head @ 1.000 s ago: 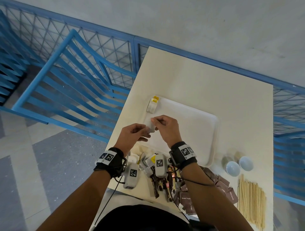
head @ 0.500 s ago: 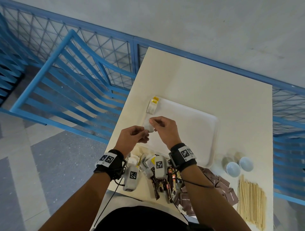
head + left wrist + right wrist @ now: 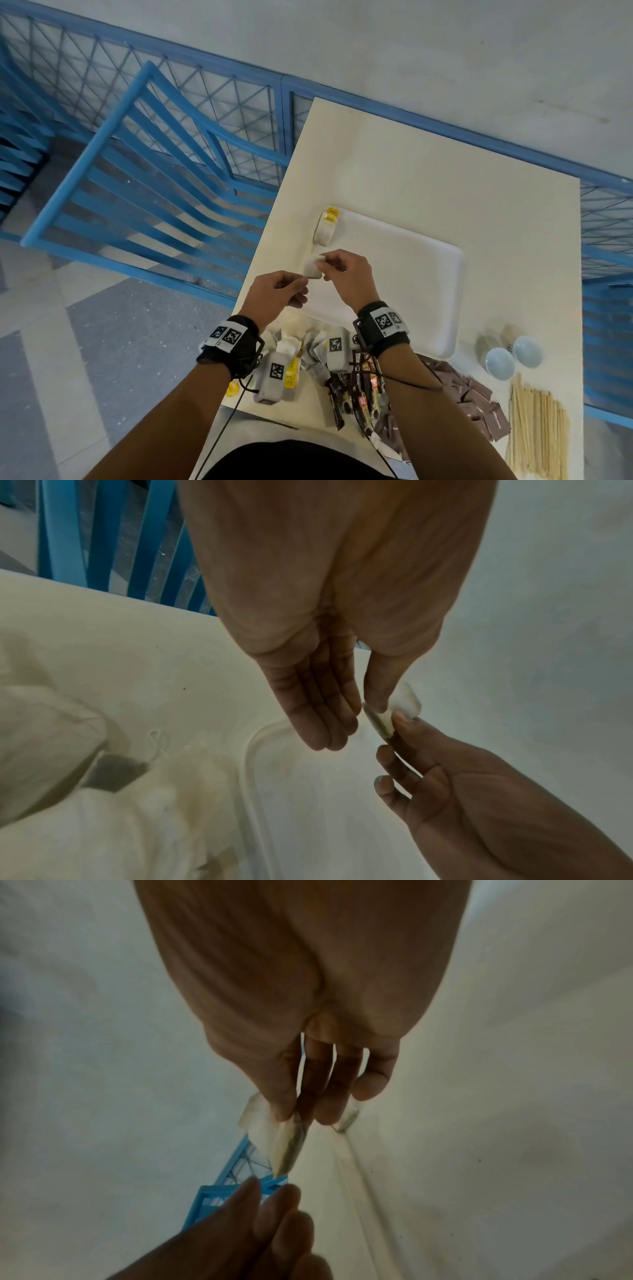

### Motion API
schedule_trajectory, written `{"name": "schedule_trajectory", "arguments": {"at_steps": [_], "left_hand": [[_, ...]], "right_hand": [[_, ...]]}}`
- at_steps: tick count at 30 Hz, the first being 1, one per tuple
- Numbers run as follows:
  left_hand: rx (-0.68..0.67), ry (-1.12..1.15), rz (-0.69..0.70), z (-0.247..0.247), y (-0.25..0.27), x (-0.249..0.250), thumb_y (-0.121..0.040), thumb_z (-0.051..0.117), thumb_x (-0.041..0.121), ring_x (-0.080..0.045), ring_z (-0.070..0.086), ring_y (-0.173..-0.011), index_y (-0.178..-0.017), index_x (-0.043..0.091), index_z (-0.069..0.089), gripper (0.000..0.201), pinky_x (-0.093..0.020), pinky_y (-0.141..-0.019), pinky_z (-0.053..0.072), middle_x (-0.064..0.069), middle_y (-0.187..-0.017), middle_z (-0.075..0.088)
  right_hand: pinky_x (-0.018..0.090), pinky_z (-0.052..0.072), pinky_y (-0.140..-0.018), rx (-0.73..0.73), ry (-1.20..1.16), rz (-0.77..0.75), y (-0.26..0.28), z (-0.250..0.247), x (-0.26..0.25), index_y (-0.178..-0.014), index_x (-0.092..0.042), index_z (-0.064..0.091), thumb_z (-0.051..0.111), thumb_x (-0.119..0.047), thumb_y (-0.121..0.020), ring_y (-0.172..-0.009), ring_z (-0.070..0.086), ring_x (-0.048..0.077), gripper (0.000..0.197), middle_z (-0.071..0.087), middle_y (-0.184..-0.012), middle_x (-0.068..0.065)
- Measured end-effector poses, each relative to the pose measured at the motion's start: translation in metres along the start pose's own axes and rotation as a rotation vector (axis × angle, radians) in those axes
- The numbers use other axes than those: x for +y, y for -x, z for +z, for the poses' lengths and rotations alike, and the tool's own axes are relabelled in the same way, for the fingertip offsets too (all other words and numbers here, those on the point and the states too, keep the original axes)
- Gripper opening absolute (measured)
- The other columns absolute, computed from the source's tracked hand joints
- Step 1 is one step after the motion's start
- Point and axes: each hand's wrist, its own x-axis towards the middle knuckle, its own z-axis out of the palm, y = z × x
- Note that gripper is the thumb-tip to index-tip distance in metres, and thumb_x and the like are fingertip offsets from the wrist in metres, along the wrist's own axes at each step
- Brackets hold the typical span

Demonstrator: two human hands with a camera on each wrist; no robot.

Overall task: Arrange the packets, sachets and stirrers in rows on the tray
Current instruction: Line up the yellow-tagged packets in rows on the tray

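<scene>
1. Nearest the body, the unsorted stock lies along the table's (image 3: 428, 178) near edge: a heap of white bags (image 3: 317, 346) under the wrists, dark sachets (image 3: 356, 394) beside them, brown packets (image 3: 479, 401) further right, and stirrers (image 3: 534, 428) in a loose bundle at the right corner. All sit off the tray, within easy reach for picking one at a time.
2. The left hand (image 3: 277, 294) hovers over the tray's near-left corner. In its wrist view the fingers are nearly straight and together; the thumb tip meets the edge of a tea bag (image 3: 312, 268), seemingly steadying or handing it over rather than gripping it.
3. The right hand (image 3: 346, 277) pinches that bag between thumb and fingertips, holding it above the tray's (image 3: 428, 274) left edge, probably to set it down in line.
4. Beyond, one bag with a yellow tag (image 3: 325, 228) already lies at the tray's far-left corner, apparently starting a row along that side.
5. Two small bowls (image 3: 513, 356) stand right of the tray.
</scene>
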Motion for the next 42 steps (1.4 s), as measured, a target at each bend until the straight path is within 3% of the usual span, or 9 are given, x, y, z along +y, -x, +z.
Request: {"name": "schedule_trajectory", "arguments": {"at_steps": [6, 14, 20, 24, 28, 31, 36, 39, 42], "left_hand": [[0.009, -0.119, -0.048, -0.019, -0.008, -0.011, -0.100, 0.066, 0.013, -0.024, 0.073, -0.075, -0.103, 0.003, 0.071, 0.011, -0.034, -0.071, 0.062, -0.012, -0.086, 0.077], [0.023, -0.191, -0.061, -0.034, -0.007, -0.019, -0.101, 0.061, 0.006, -0.020, 0.070, -0.071, -0.102, 0.006, 0.071, 0.010, -0.036, -0.067, 0.058, -0.007, -0.083, 0.076], [0.020, -0.201, -0.059, -0.035, -0.006, -0.014, -0.102, 0.059, 0.007, -0.020, 0.070, -0.073, -0.104, 0.007, 0.071, 0.011, -0.035, -0.067, 0.057, -0.007, -0.087, 0.077], [0.017, -0.266, -0.043, -0.038, -0.003, -0.012, -0.101, 0.060, 0.009, -0.016, 0.071, -0.073, -0.103, 0.013, 0.071, 0.012, -0.028, -0.064, 0.056, -0.003, -0.088, 0.078], [-0.005, -0.447, 0.050, -0.046, 0.007, -0.023, -0.095, 0.071, 0.014, -0.008, 0.069, -0.077, -0.098, 0.021, 0.074, 0.008, -0.013, -0.068, 0.053, 0.005, -0.089, 0.077], [-0.076, -0.640, 0.084, -0.054, 0.019, -0.037, -0.090, 0.075, 0.017, -0.005, 0.066, -0.085, -0.099, 0.026, 0.074, 0.013, -0.012, -0.075, 0.050, 0.013, -0.093, 0.074], [-0.199, -0.970, 0.133, -0.061, 0.034, -0.065, -0.079, 0.067, 0.034, -0.013, 0.060, -0.094, -0.108, 0.032, 0.069, 0.029, -0.028, -0.083, 0.051, 0.010, -0.102, 0.066], [-0.239, -1.213, 0.177, -0.061, 0.032, -0.086, -0.079, 0.050, 0.042, -0.024, 0.056, -0.105, -0.113, 0.031, 0.067, 0.039, -0.040, -0.089, 0.047, 0.007, -0.118, 0.064], [-0.167, -1.259, 0.245, -0.059, 0.044, -0.082, -0.080, 0.072, 0.030, -0.031, 0.052, -0.111, -0.125, 0.021, 0.062, 0.046, -0.044, -0.091, 0.047, -0.003, -0.123, 0.057]], "right_hand": [[0.033, 0.058, -0.083, 0.197, 0.018, 0.140, -0.043, 0.018, 0.014, -0.094, -0.020, 0.076, 0.076, -0.025, -0.089, -0.080, 0.072, 0.016, 0.007, 0.076, -0.085, -0.003], [0.010, 0.035, -0.070, 0.291, 0.134, 0.207, -0.066, 0.032, 0.015, -0.107, -0.014, 0.079, 0.072, -0.026, -0.091, -0.083, 0.061, 0.010, 0.021, 0.077, -0.097, 0.004], [-0.003, 0.034, -0.060, 0.345, 0.078, 0.249, -0.066, 0.033, 0.010, -0.107, -0.013, 0.071, 0.075, -0.018, -0.088, -0.079, 0.059, 0.011, 0.020, 0.071, -0.088, -0.001], [0.000, 0.038, -0.061, 0.394, 0.031, 0.250, -0.049, 0.027, 0.006, -0.109, -0.015, 0.066, 0.074, -0.020, -0.089, -0.074, 0.058, 0.005, 0.022, 0.069, -0.088, -0.004], [0.019, 0.052, -0.077, 0.214, 0.064, 0.147, -0.006, 0.023, 0.007, -0.102, -0.020, 0.072, 0.071, -0.023, -0.092, -0.077, 0.063, 0.001, 0.011, 0.069, -0.089, -0.012], [0.014, 0.049, -0.073, -0.031, 0.139, 0.050, 0.034, 0.031, 0.015, -0.100, -0.023, 0.074, 0.075, -0.024, -0.088, -0.077, 0.064, 0.005, 0.012, 0.073, -0.091, -0.011], [0.026, 0.043, -0.096, -0.414, 0.467, -0.090, 0.084, 0.052, 0.037, -0.134, -0.022, 0.060, 0.082, -0.044, -0.077, -0.108, 0.051, 0.013, 0.064, 0.057, -0.126, -0.004], [0.040, 0.041, -0.105, -0.401, 0.626, -0.090, 0.097, 0.066, 0.048, -0.143, -0.018, 0.051, 0.077, -0.038, -0.081, -0.118, 0.045, 0.023, 0.070, 0.055, -0.132, 0.002], [0.042, 0.045, -0.100, -0.346, 0.660, -0.067, 0.099, 0.072, 0.051, -0.135, -0.015, 0.058, 0.071, -0.024, -0.086, -0.115, 0.049, 0.025, 0.051, 0.059, -0.122, 0.005]]}}
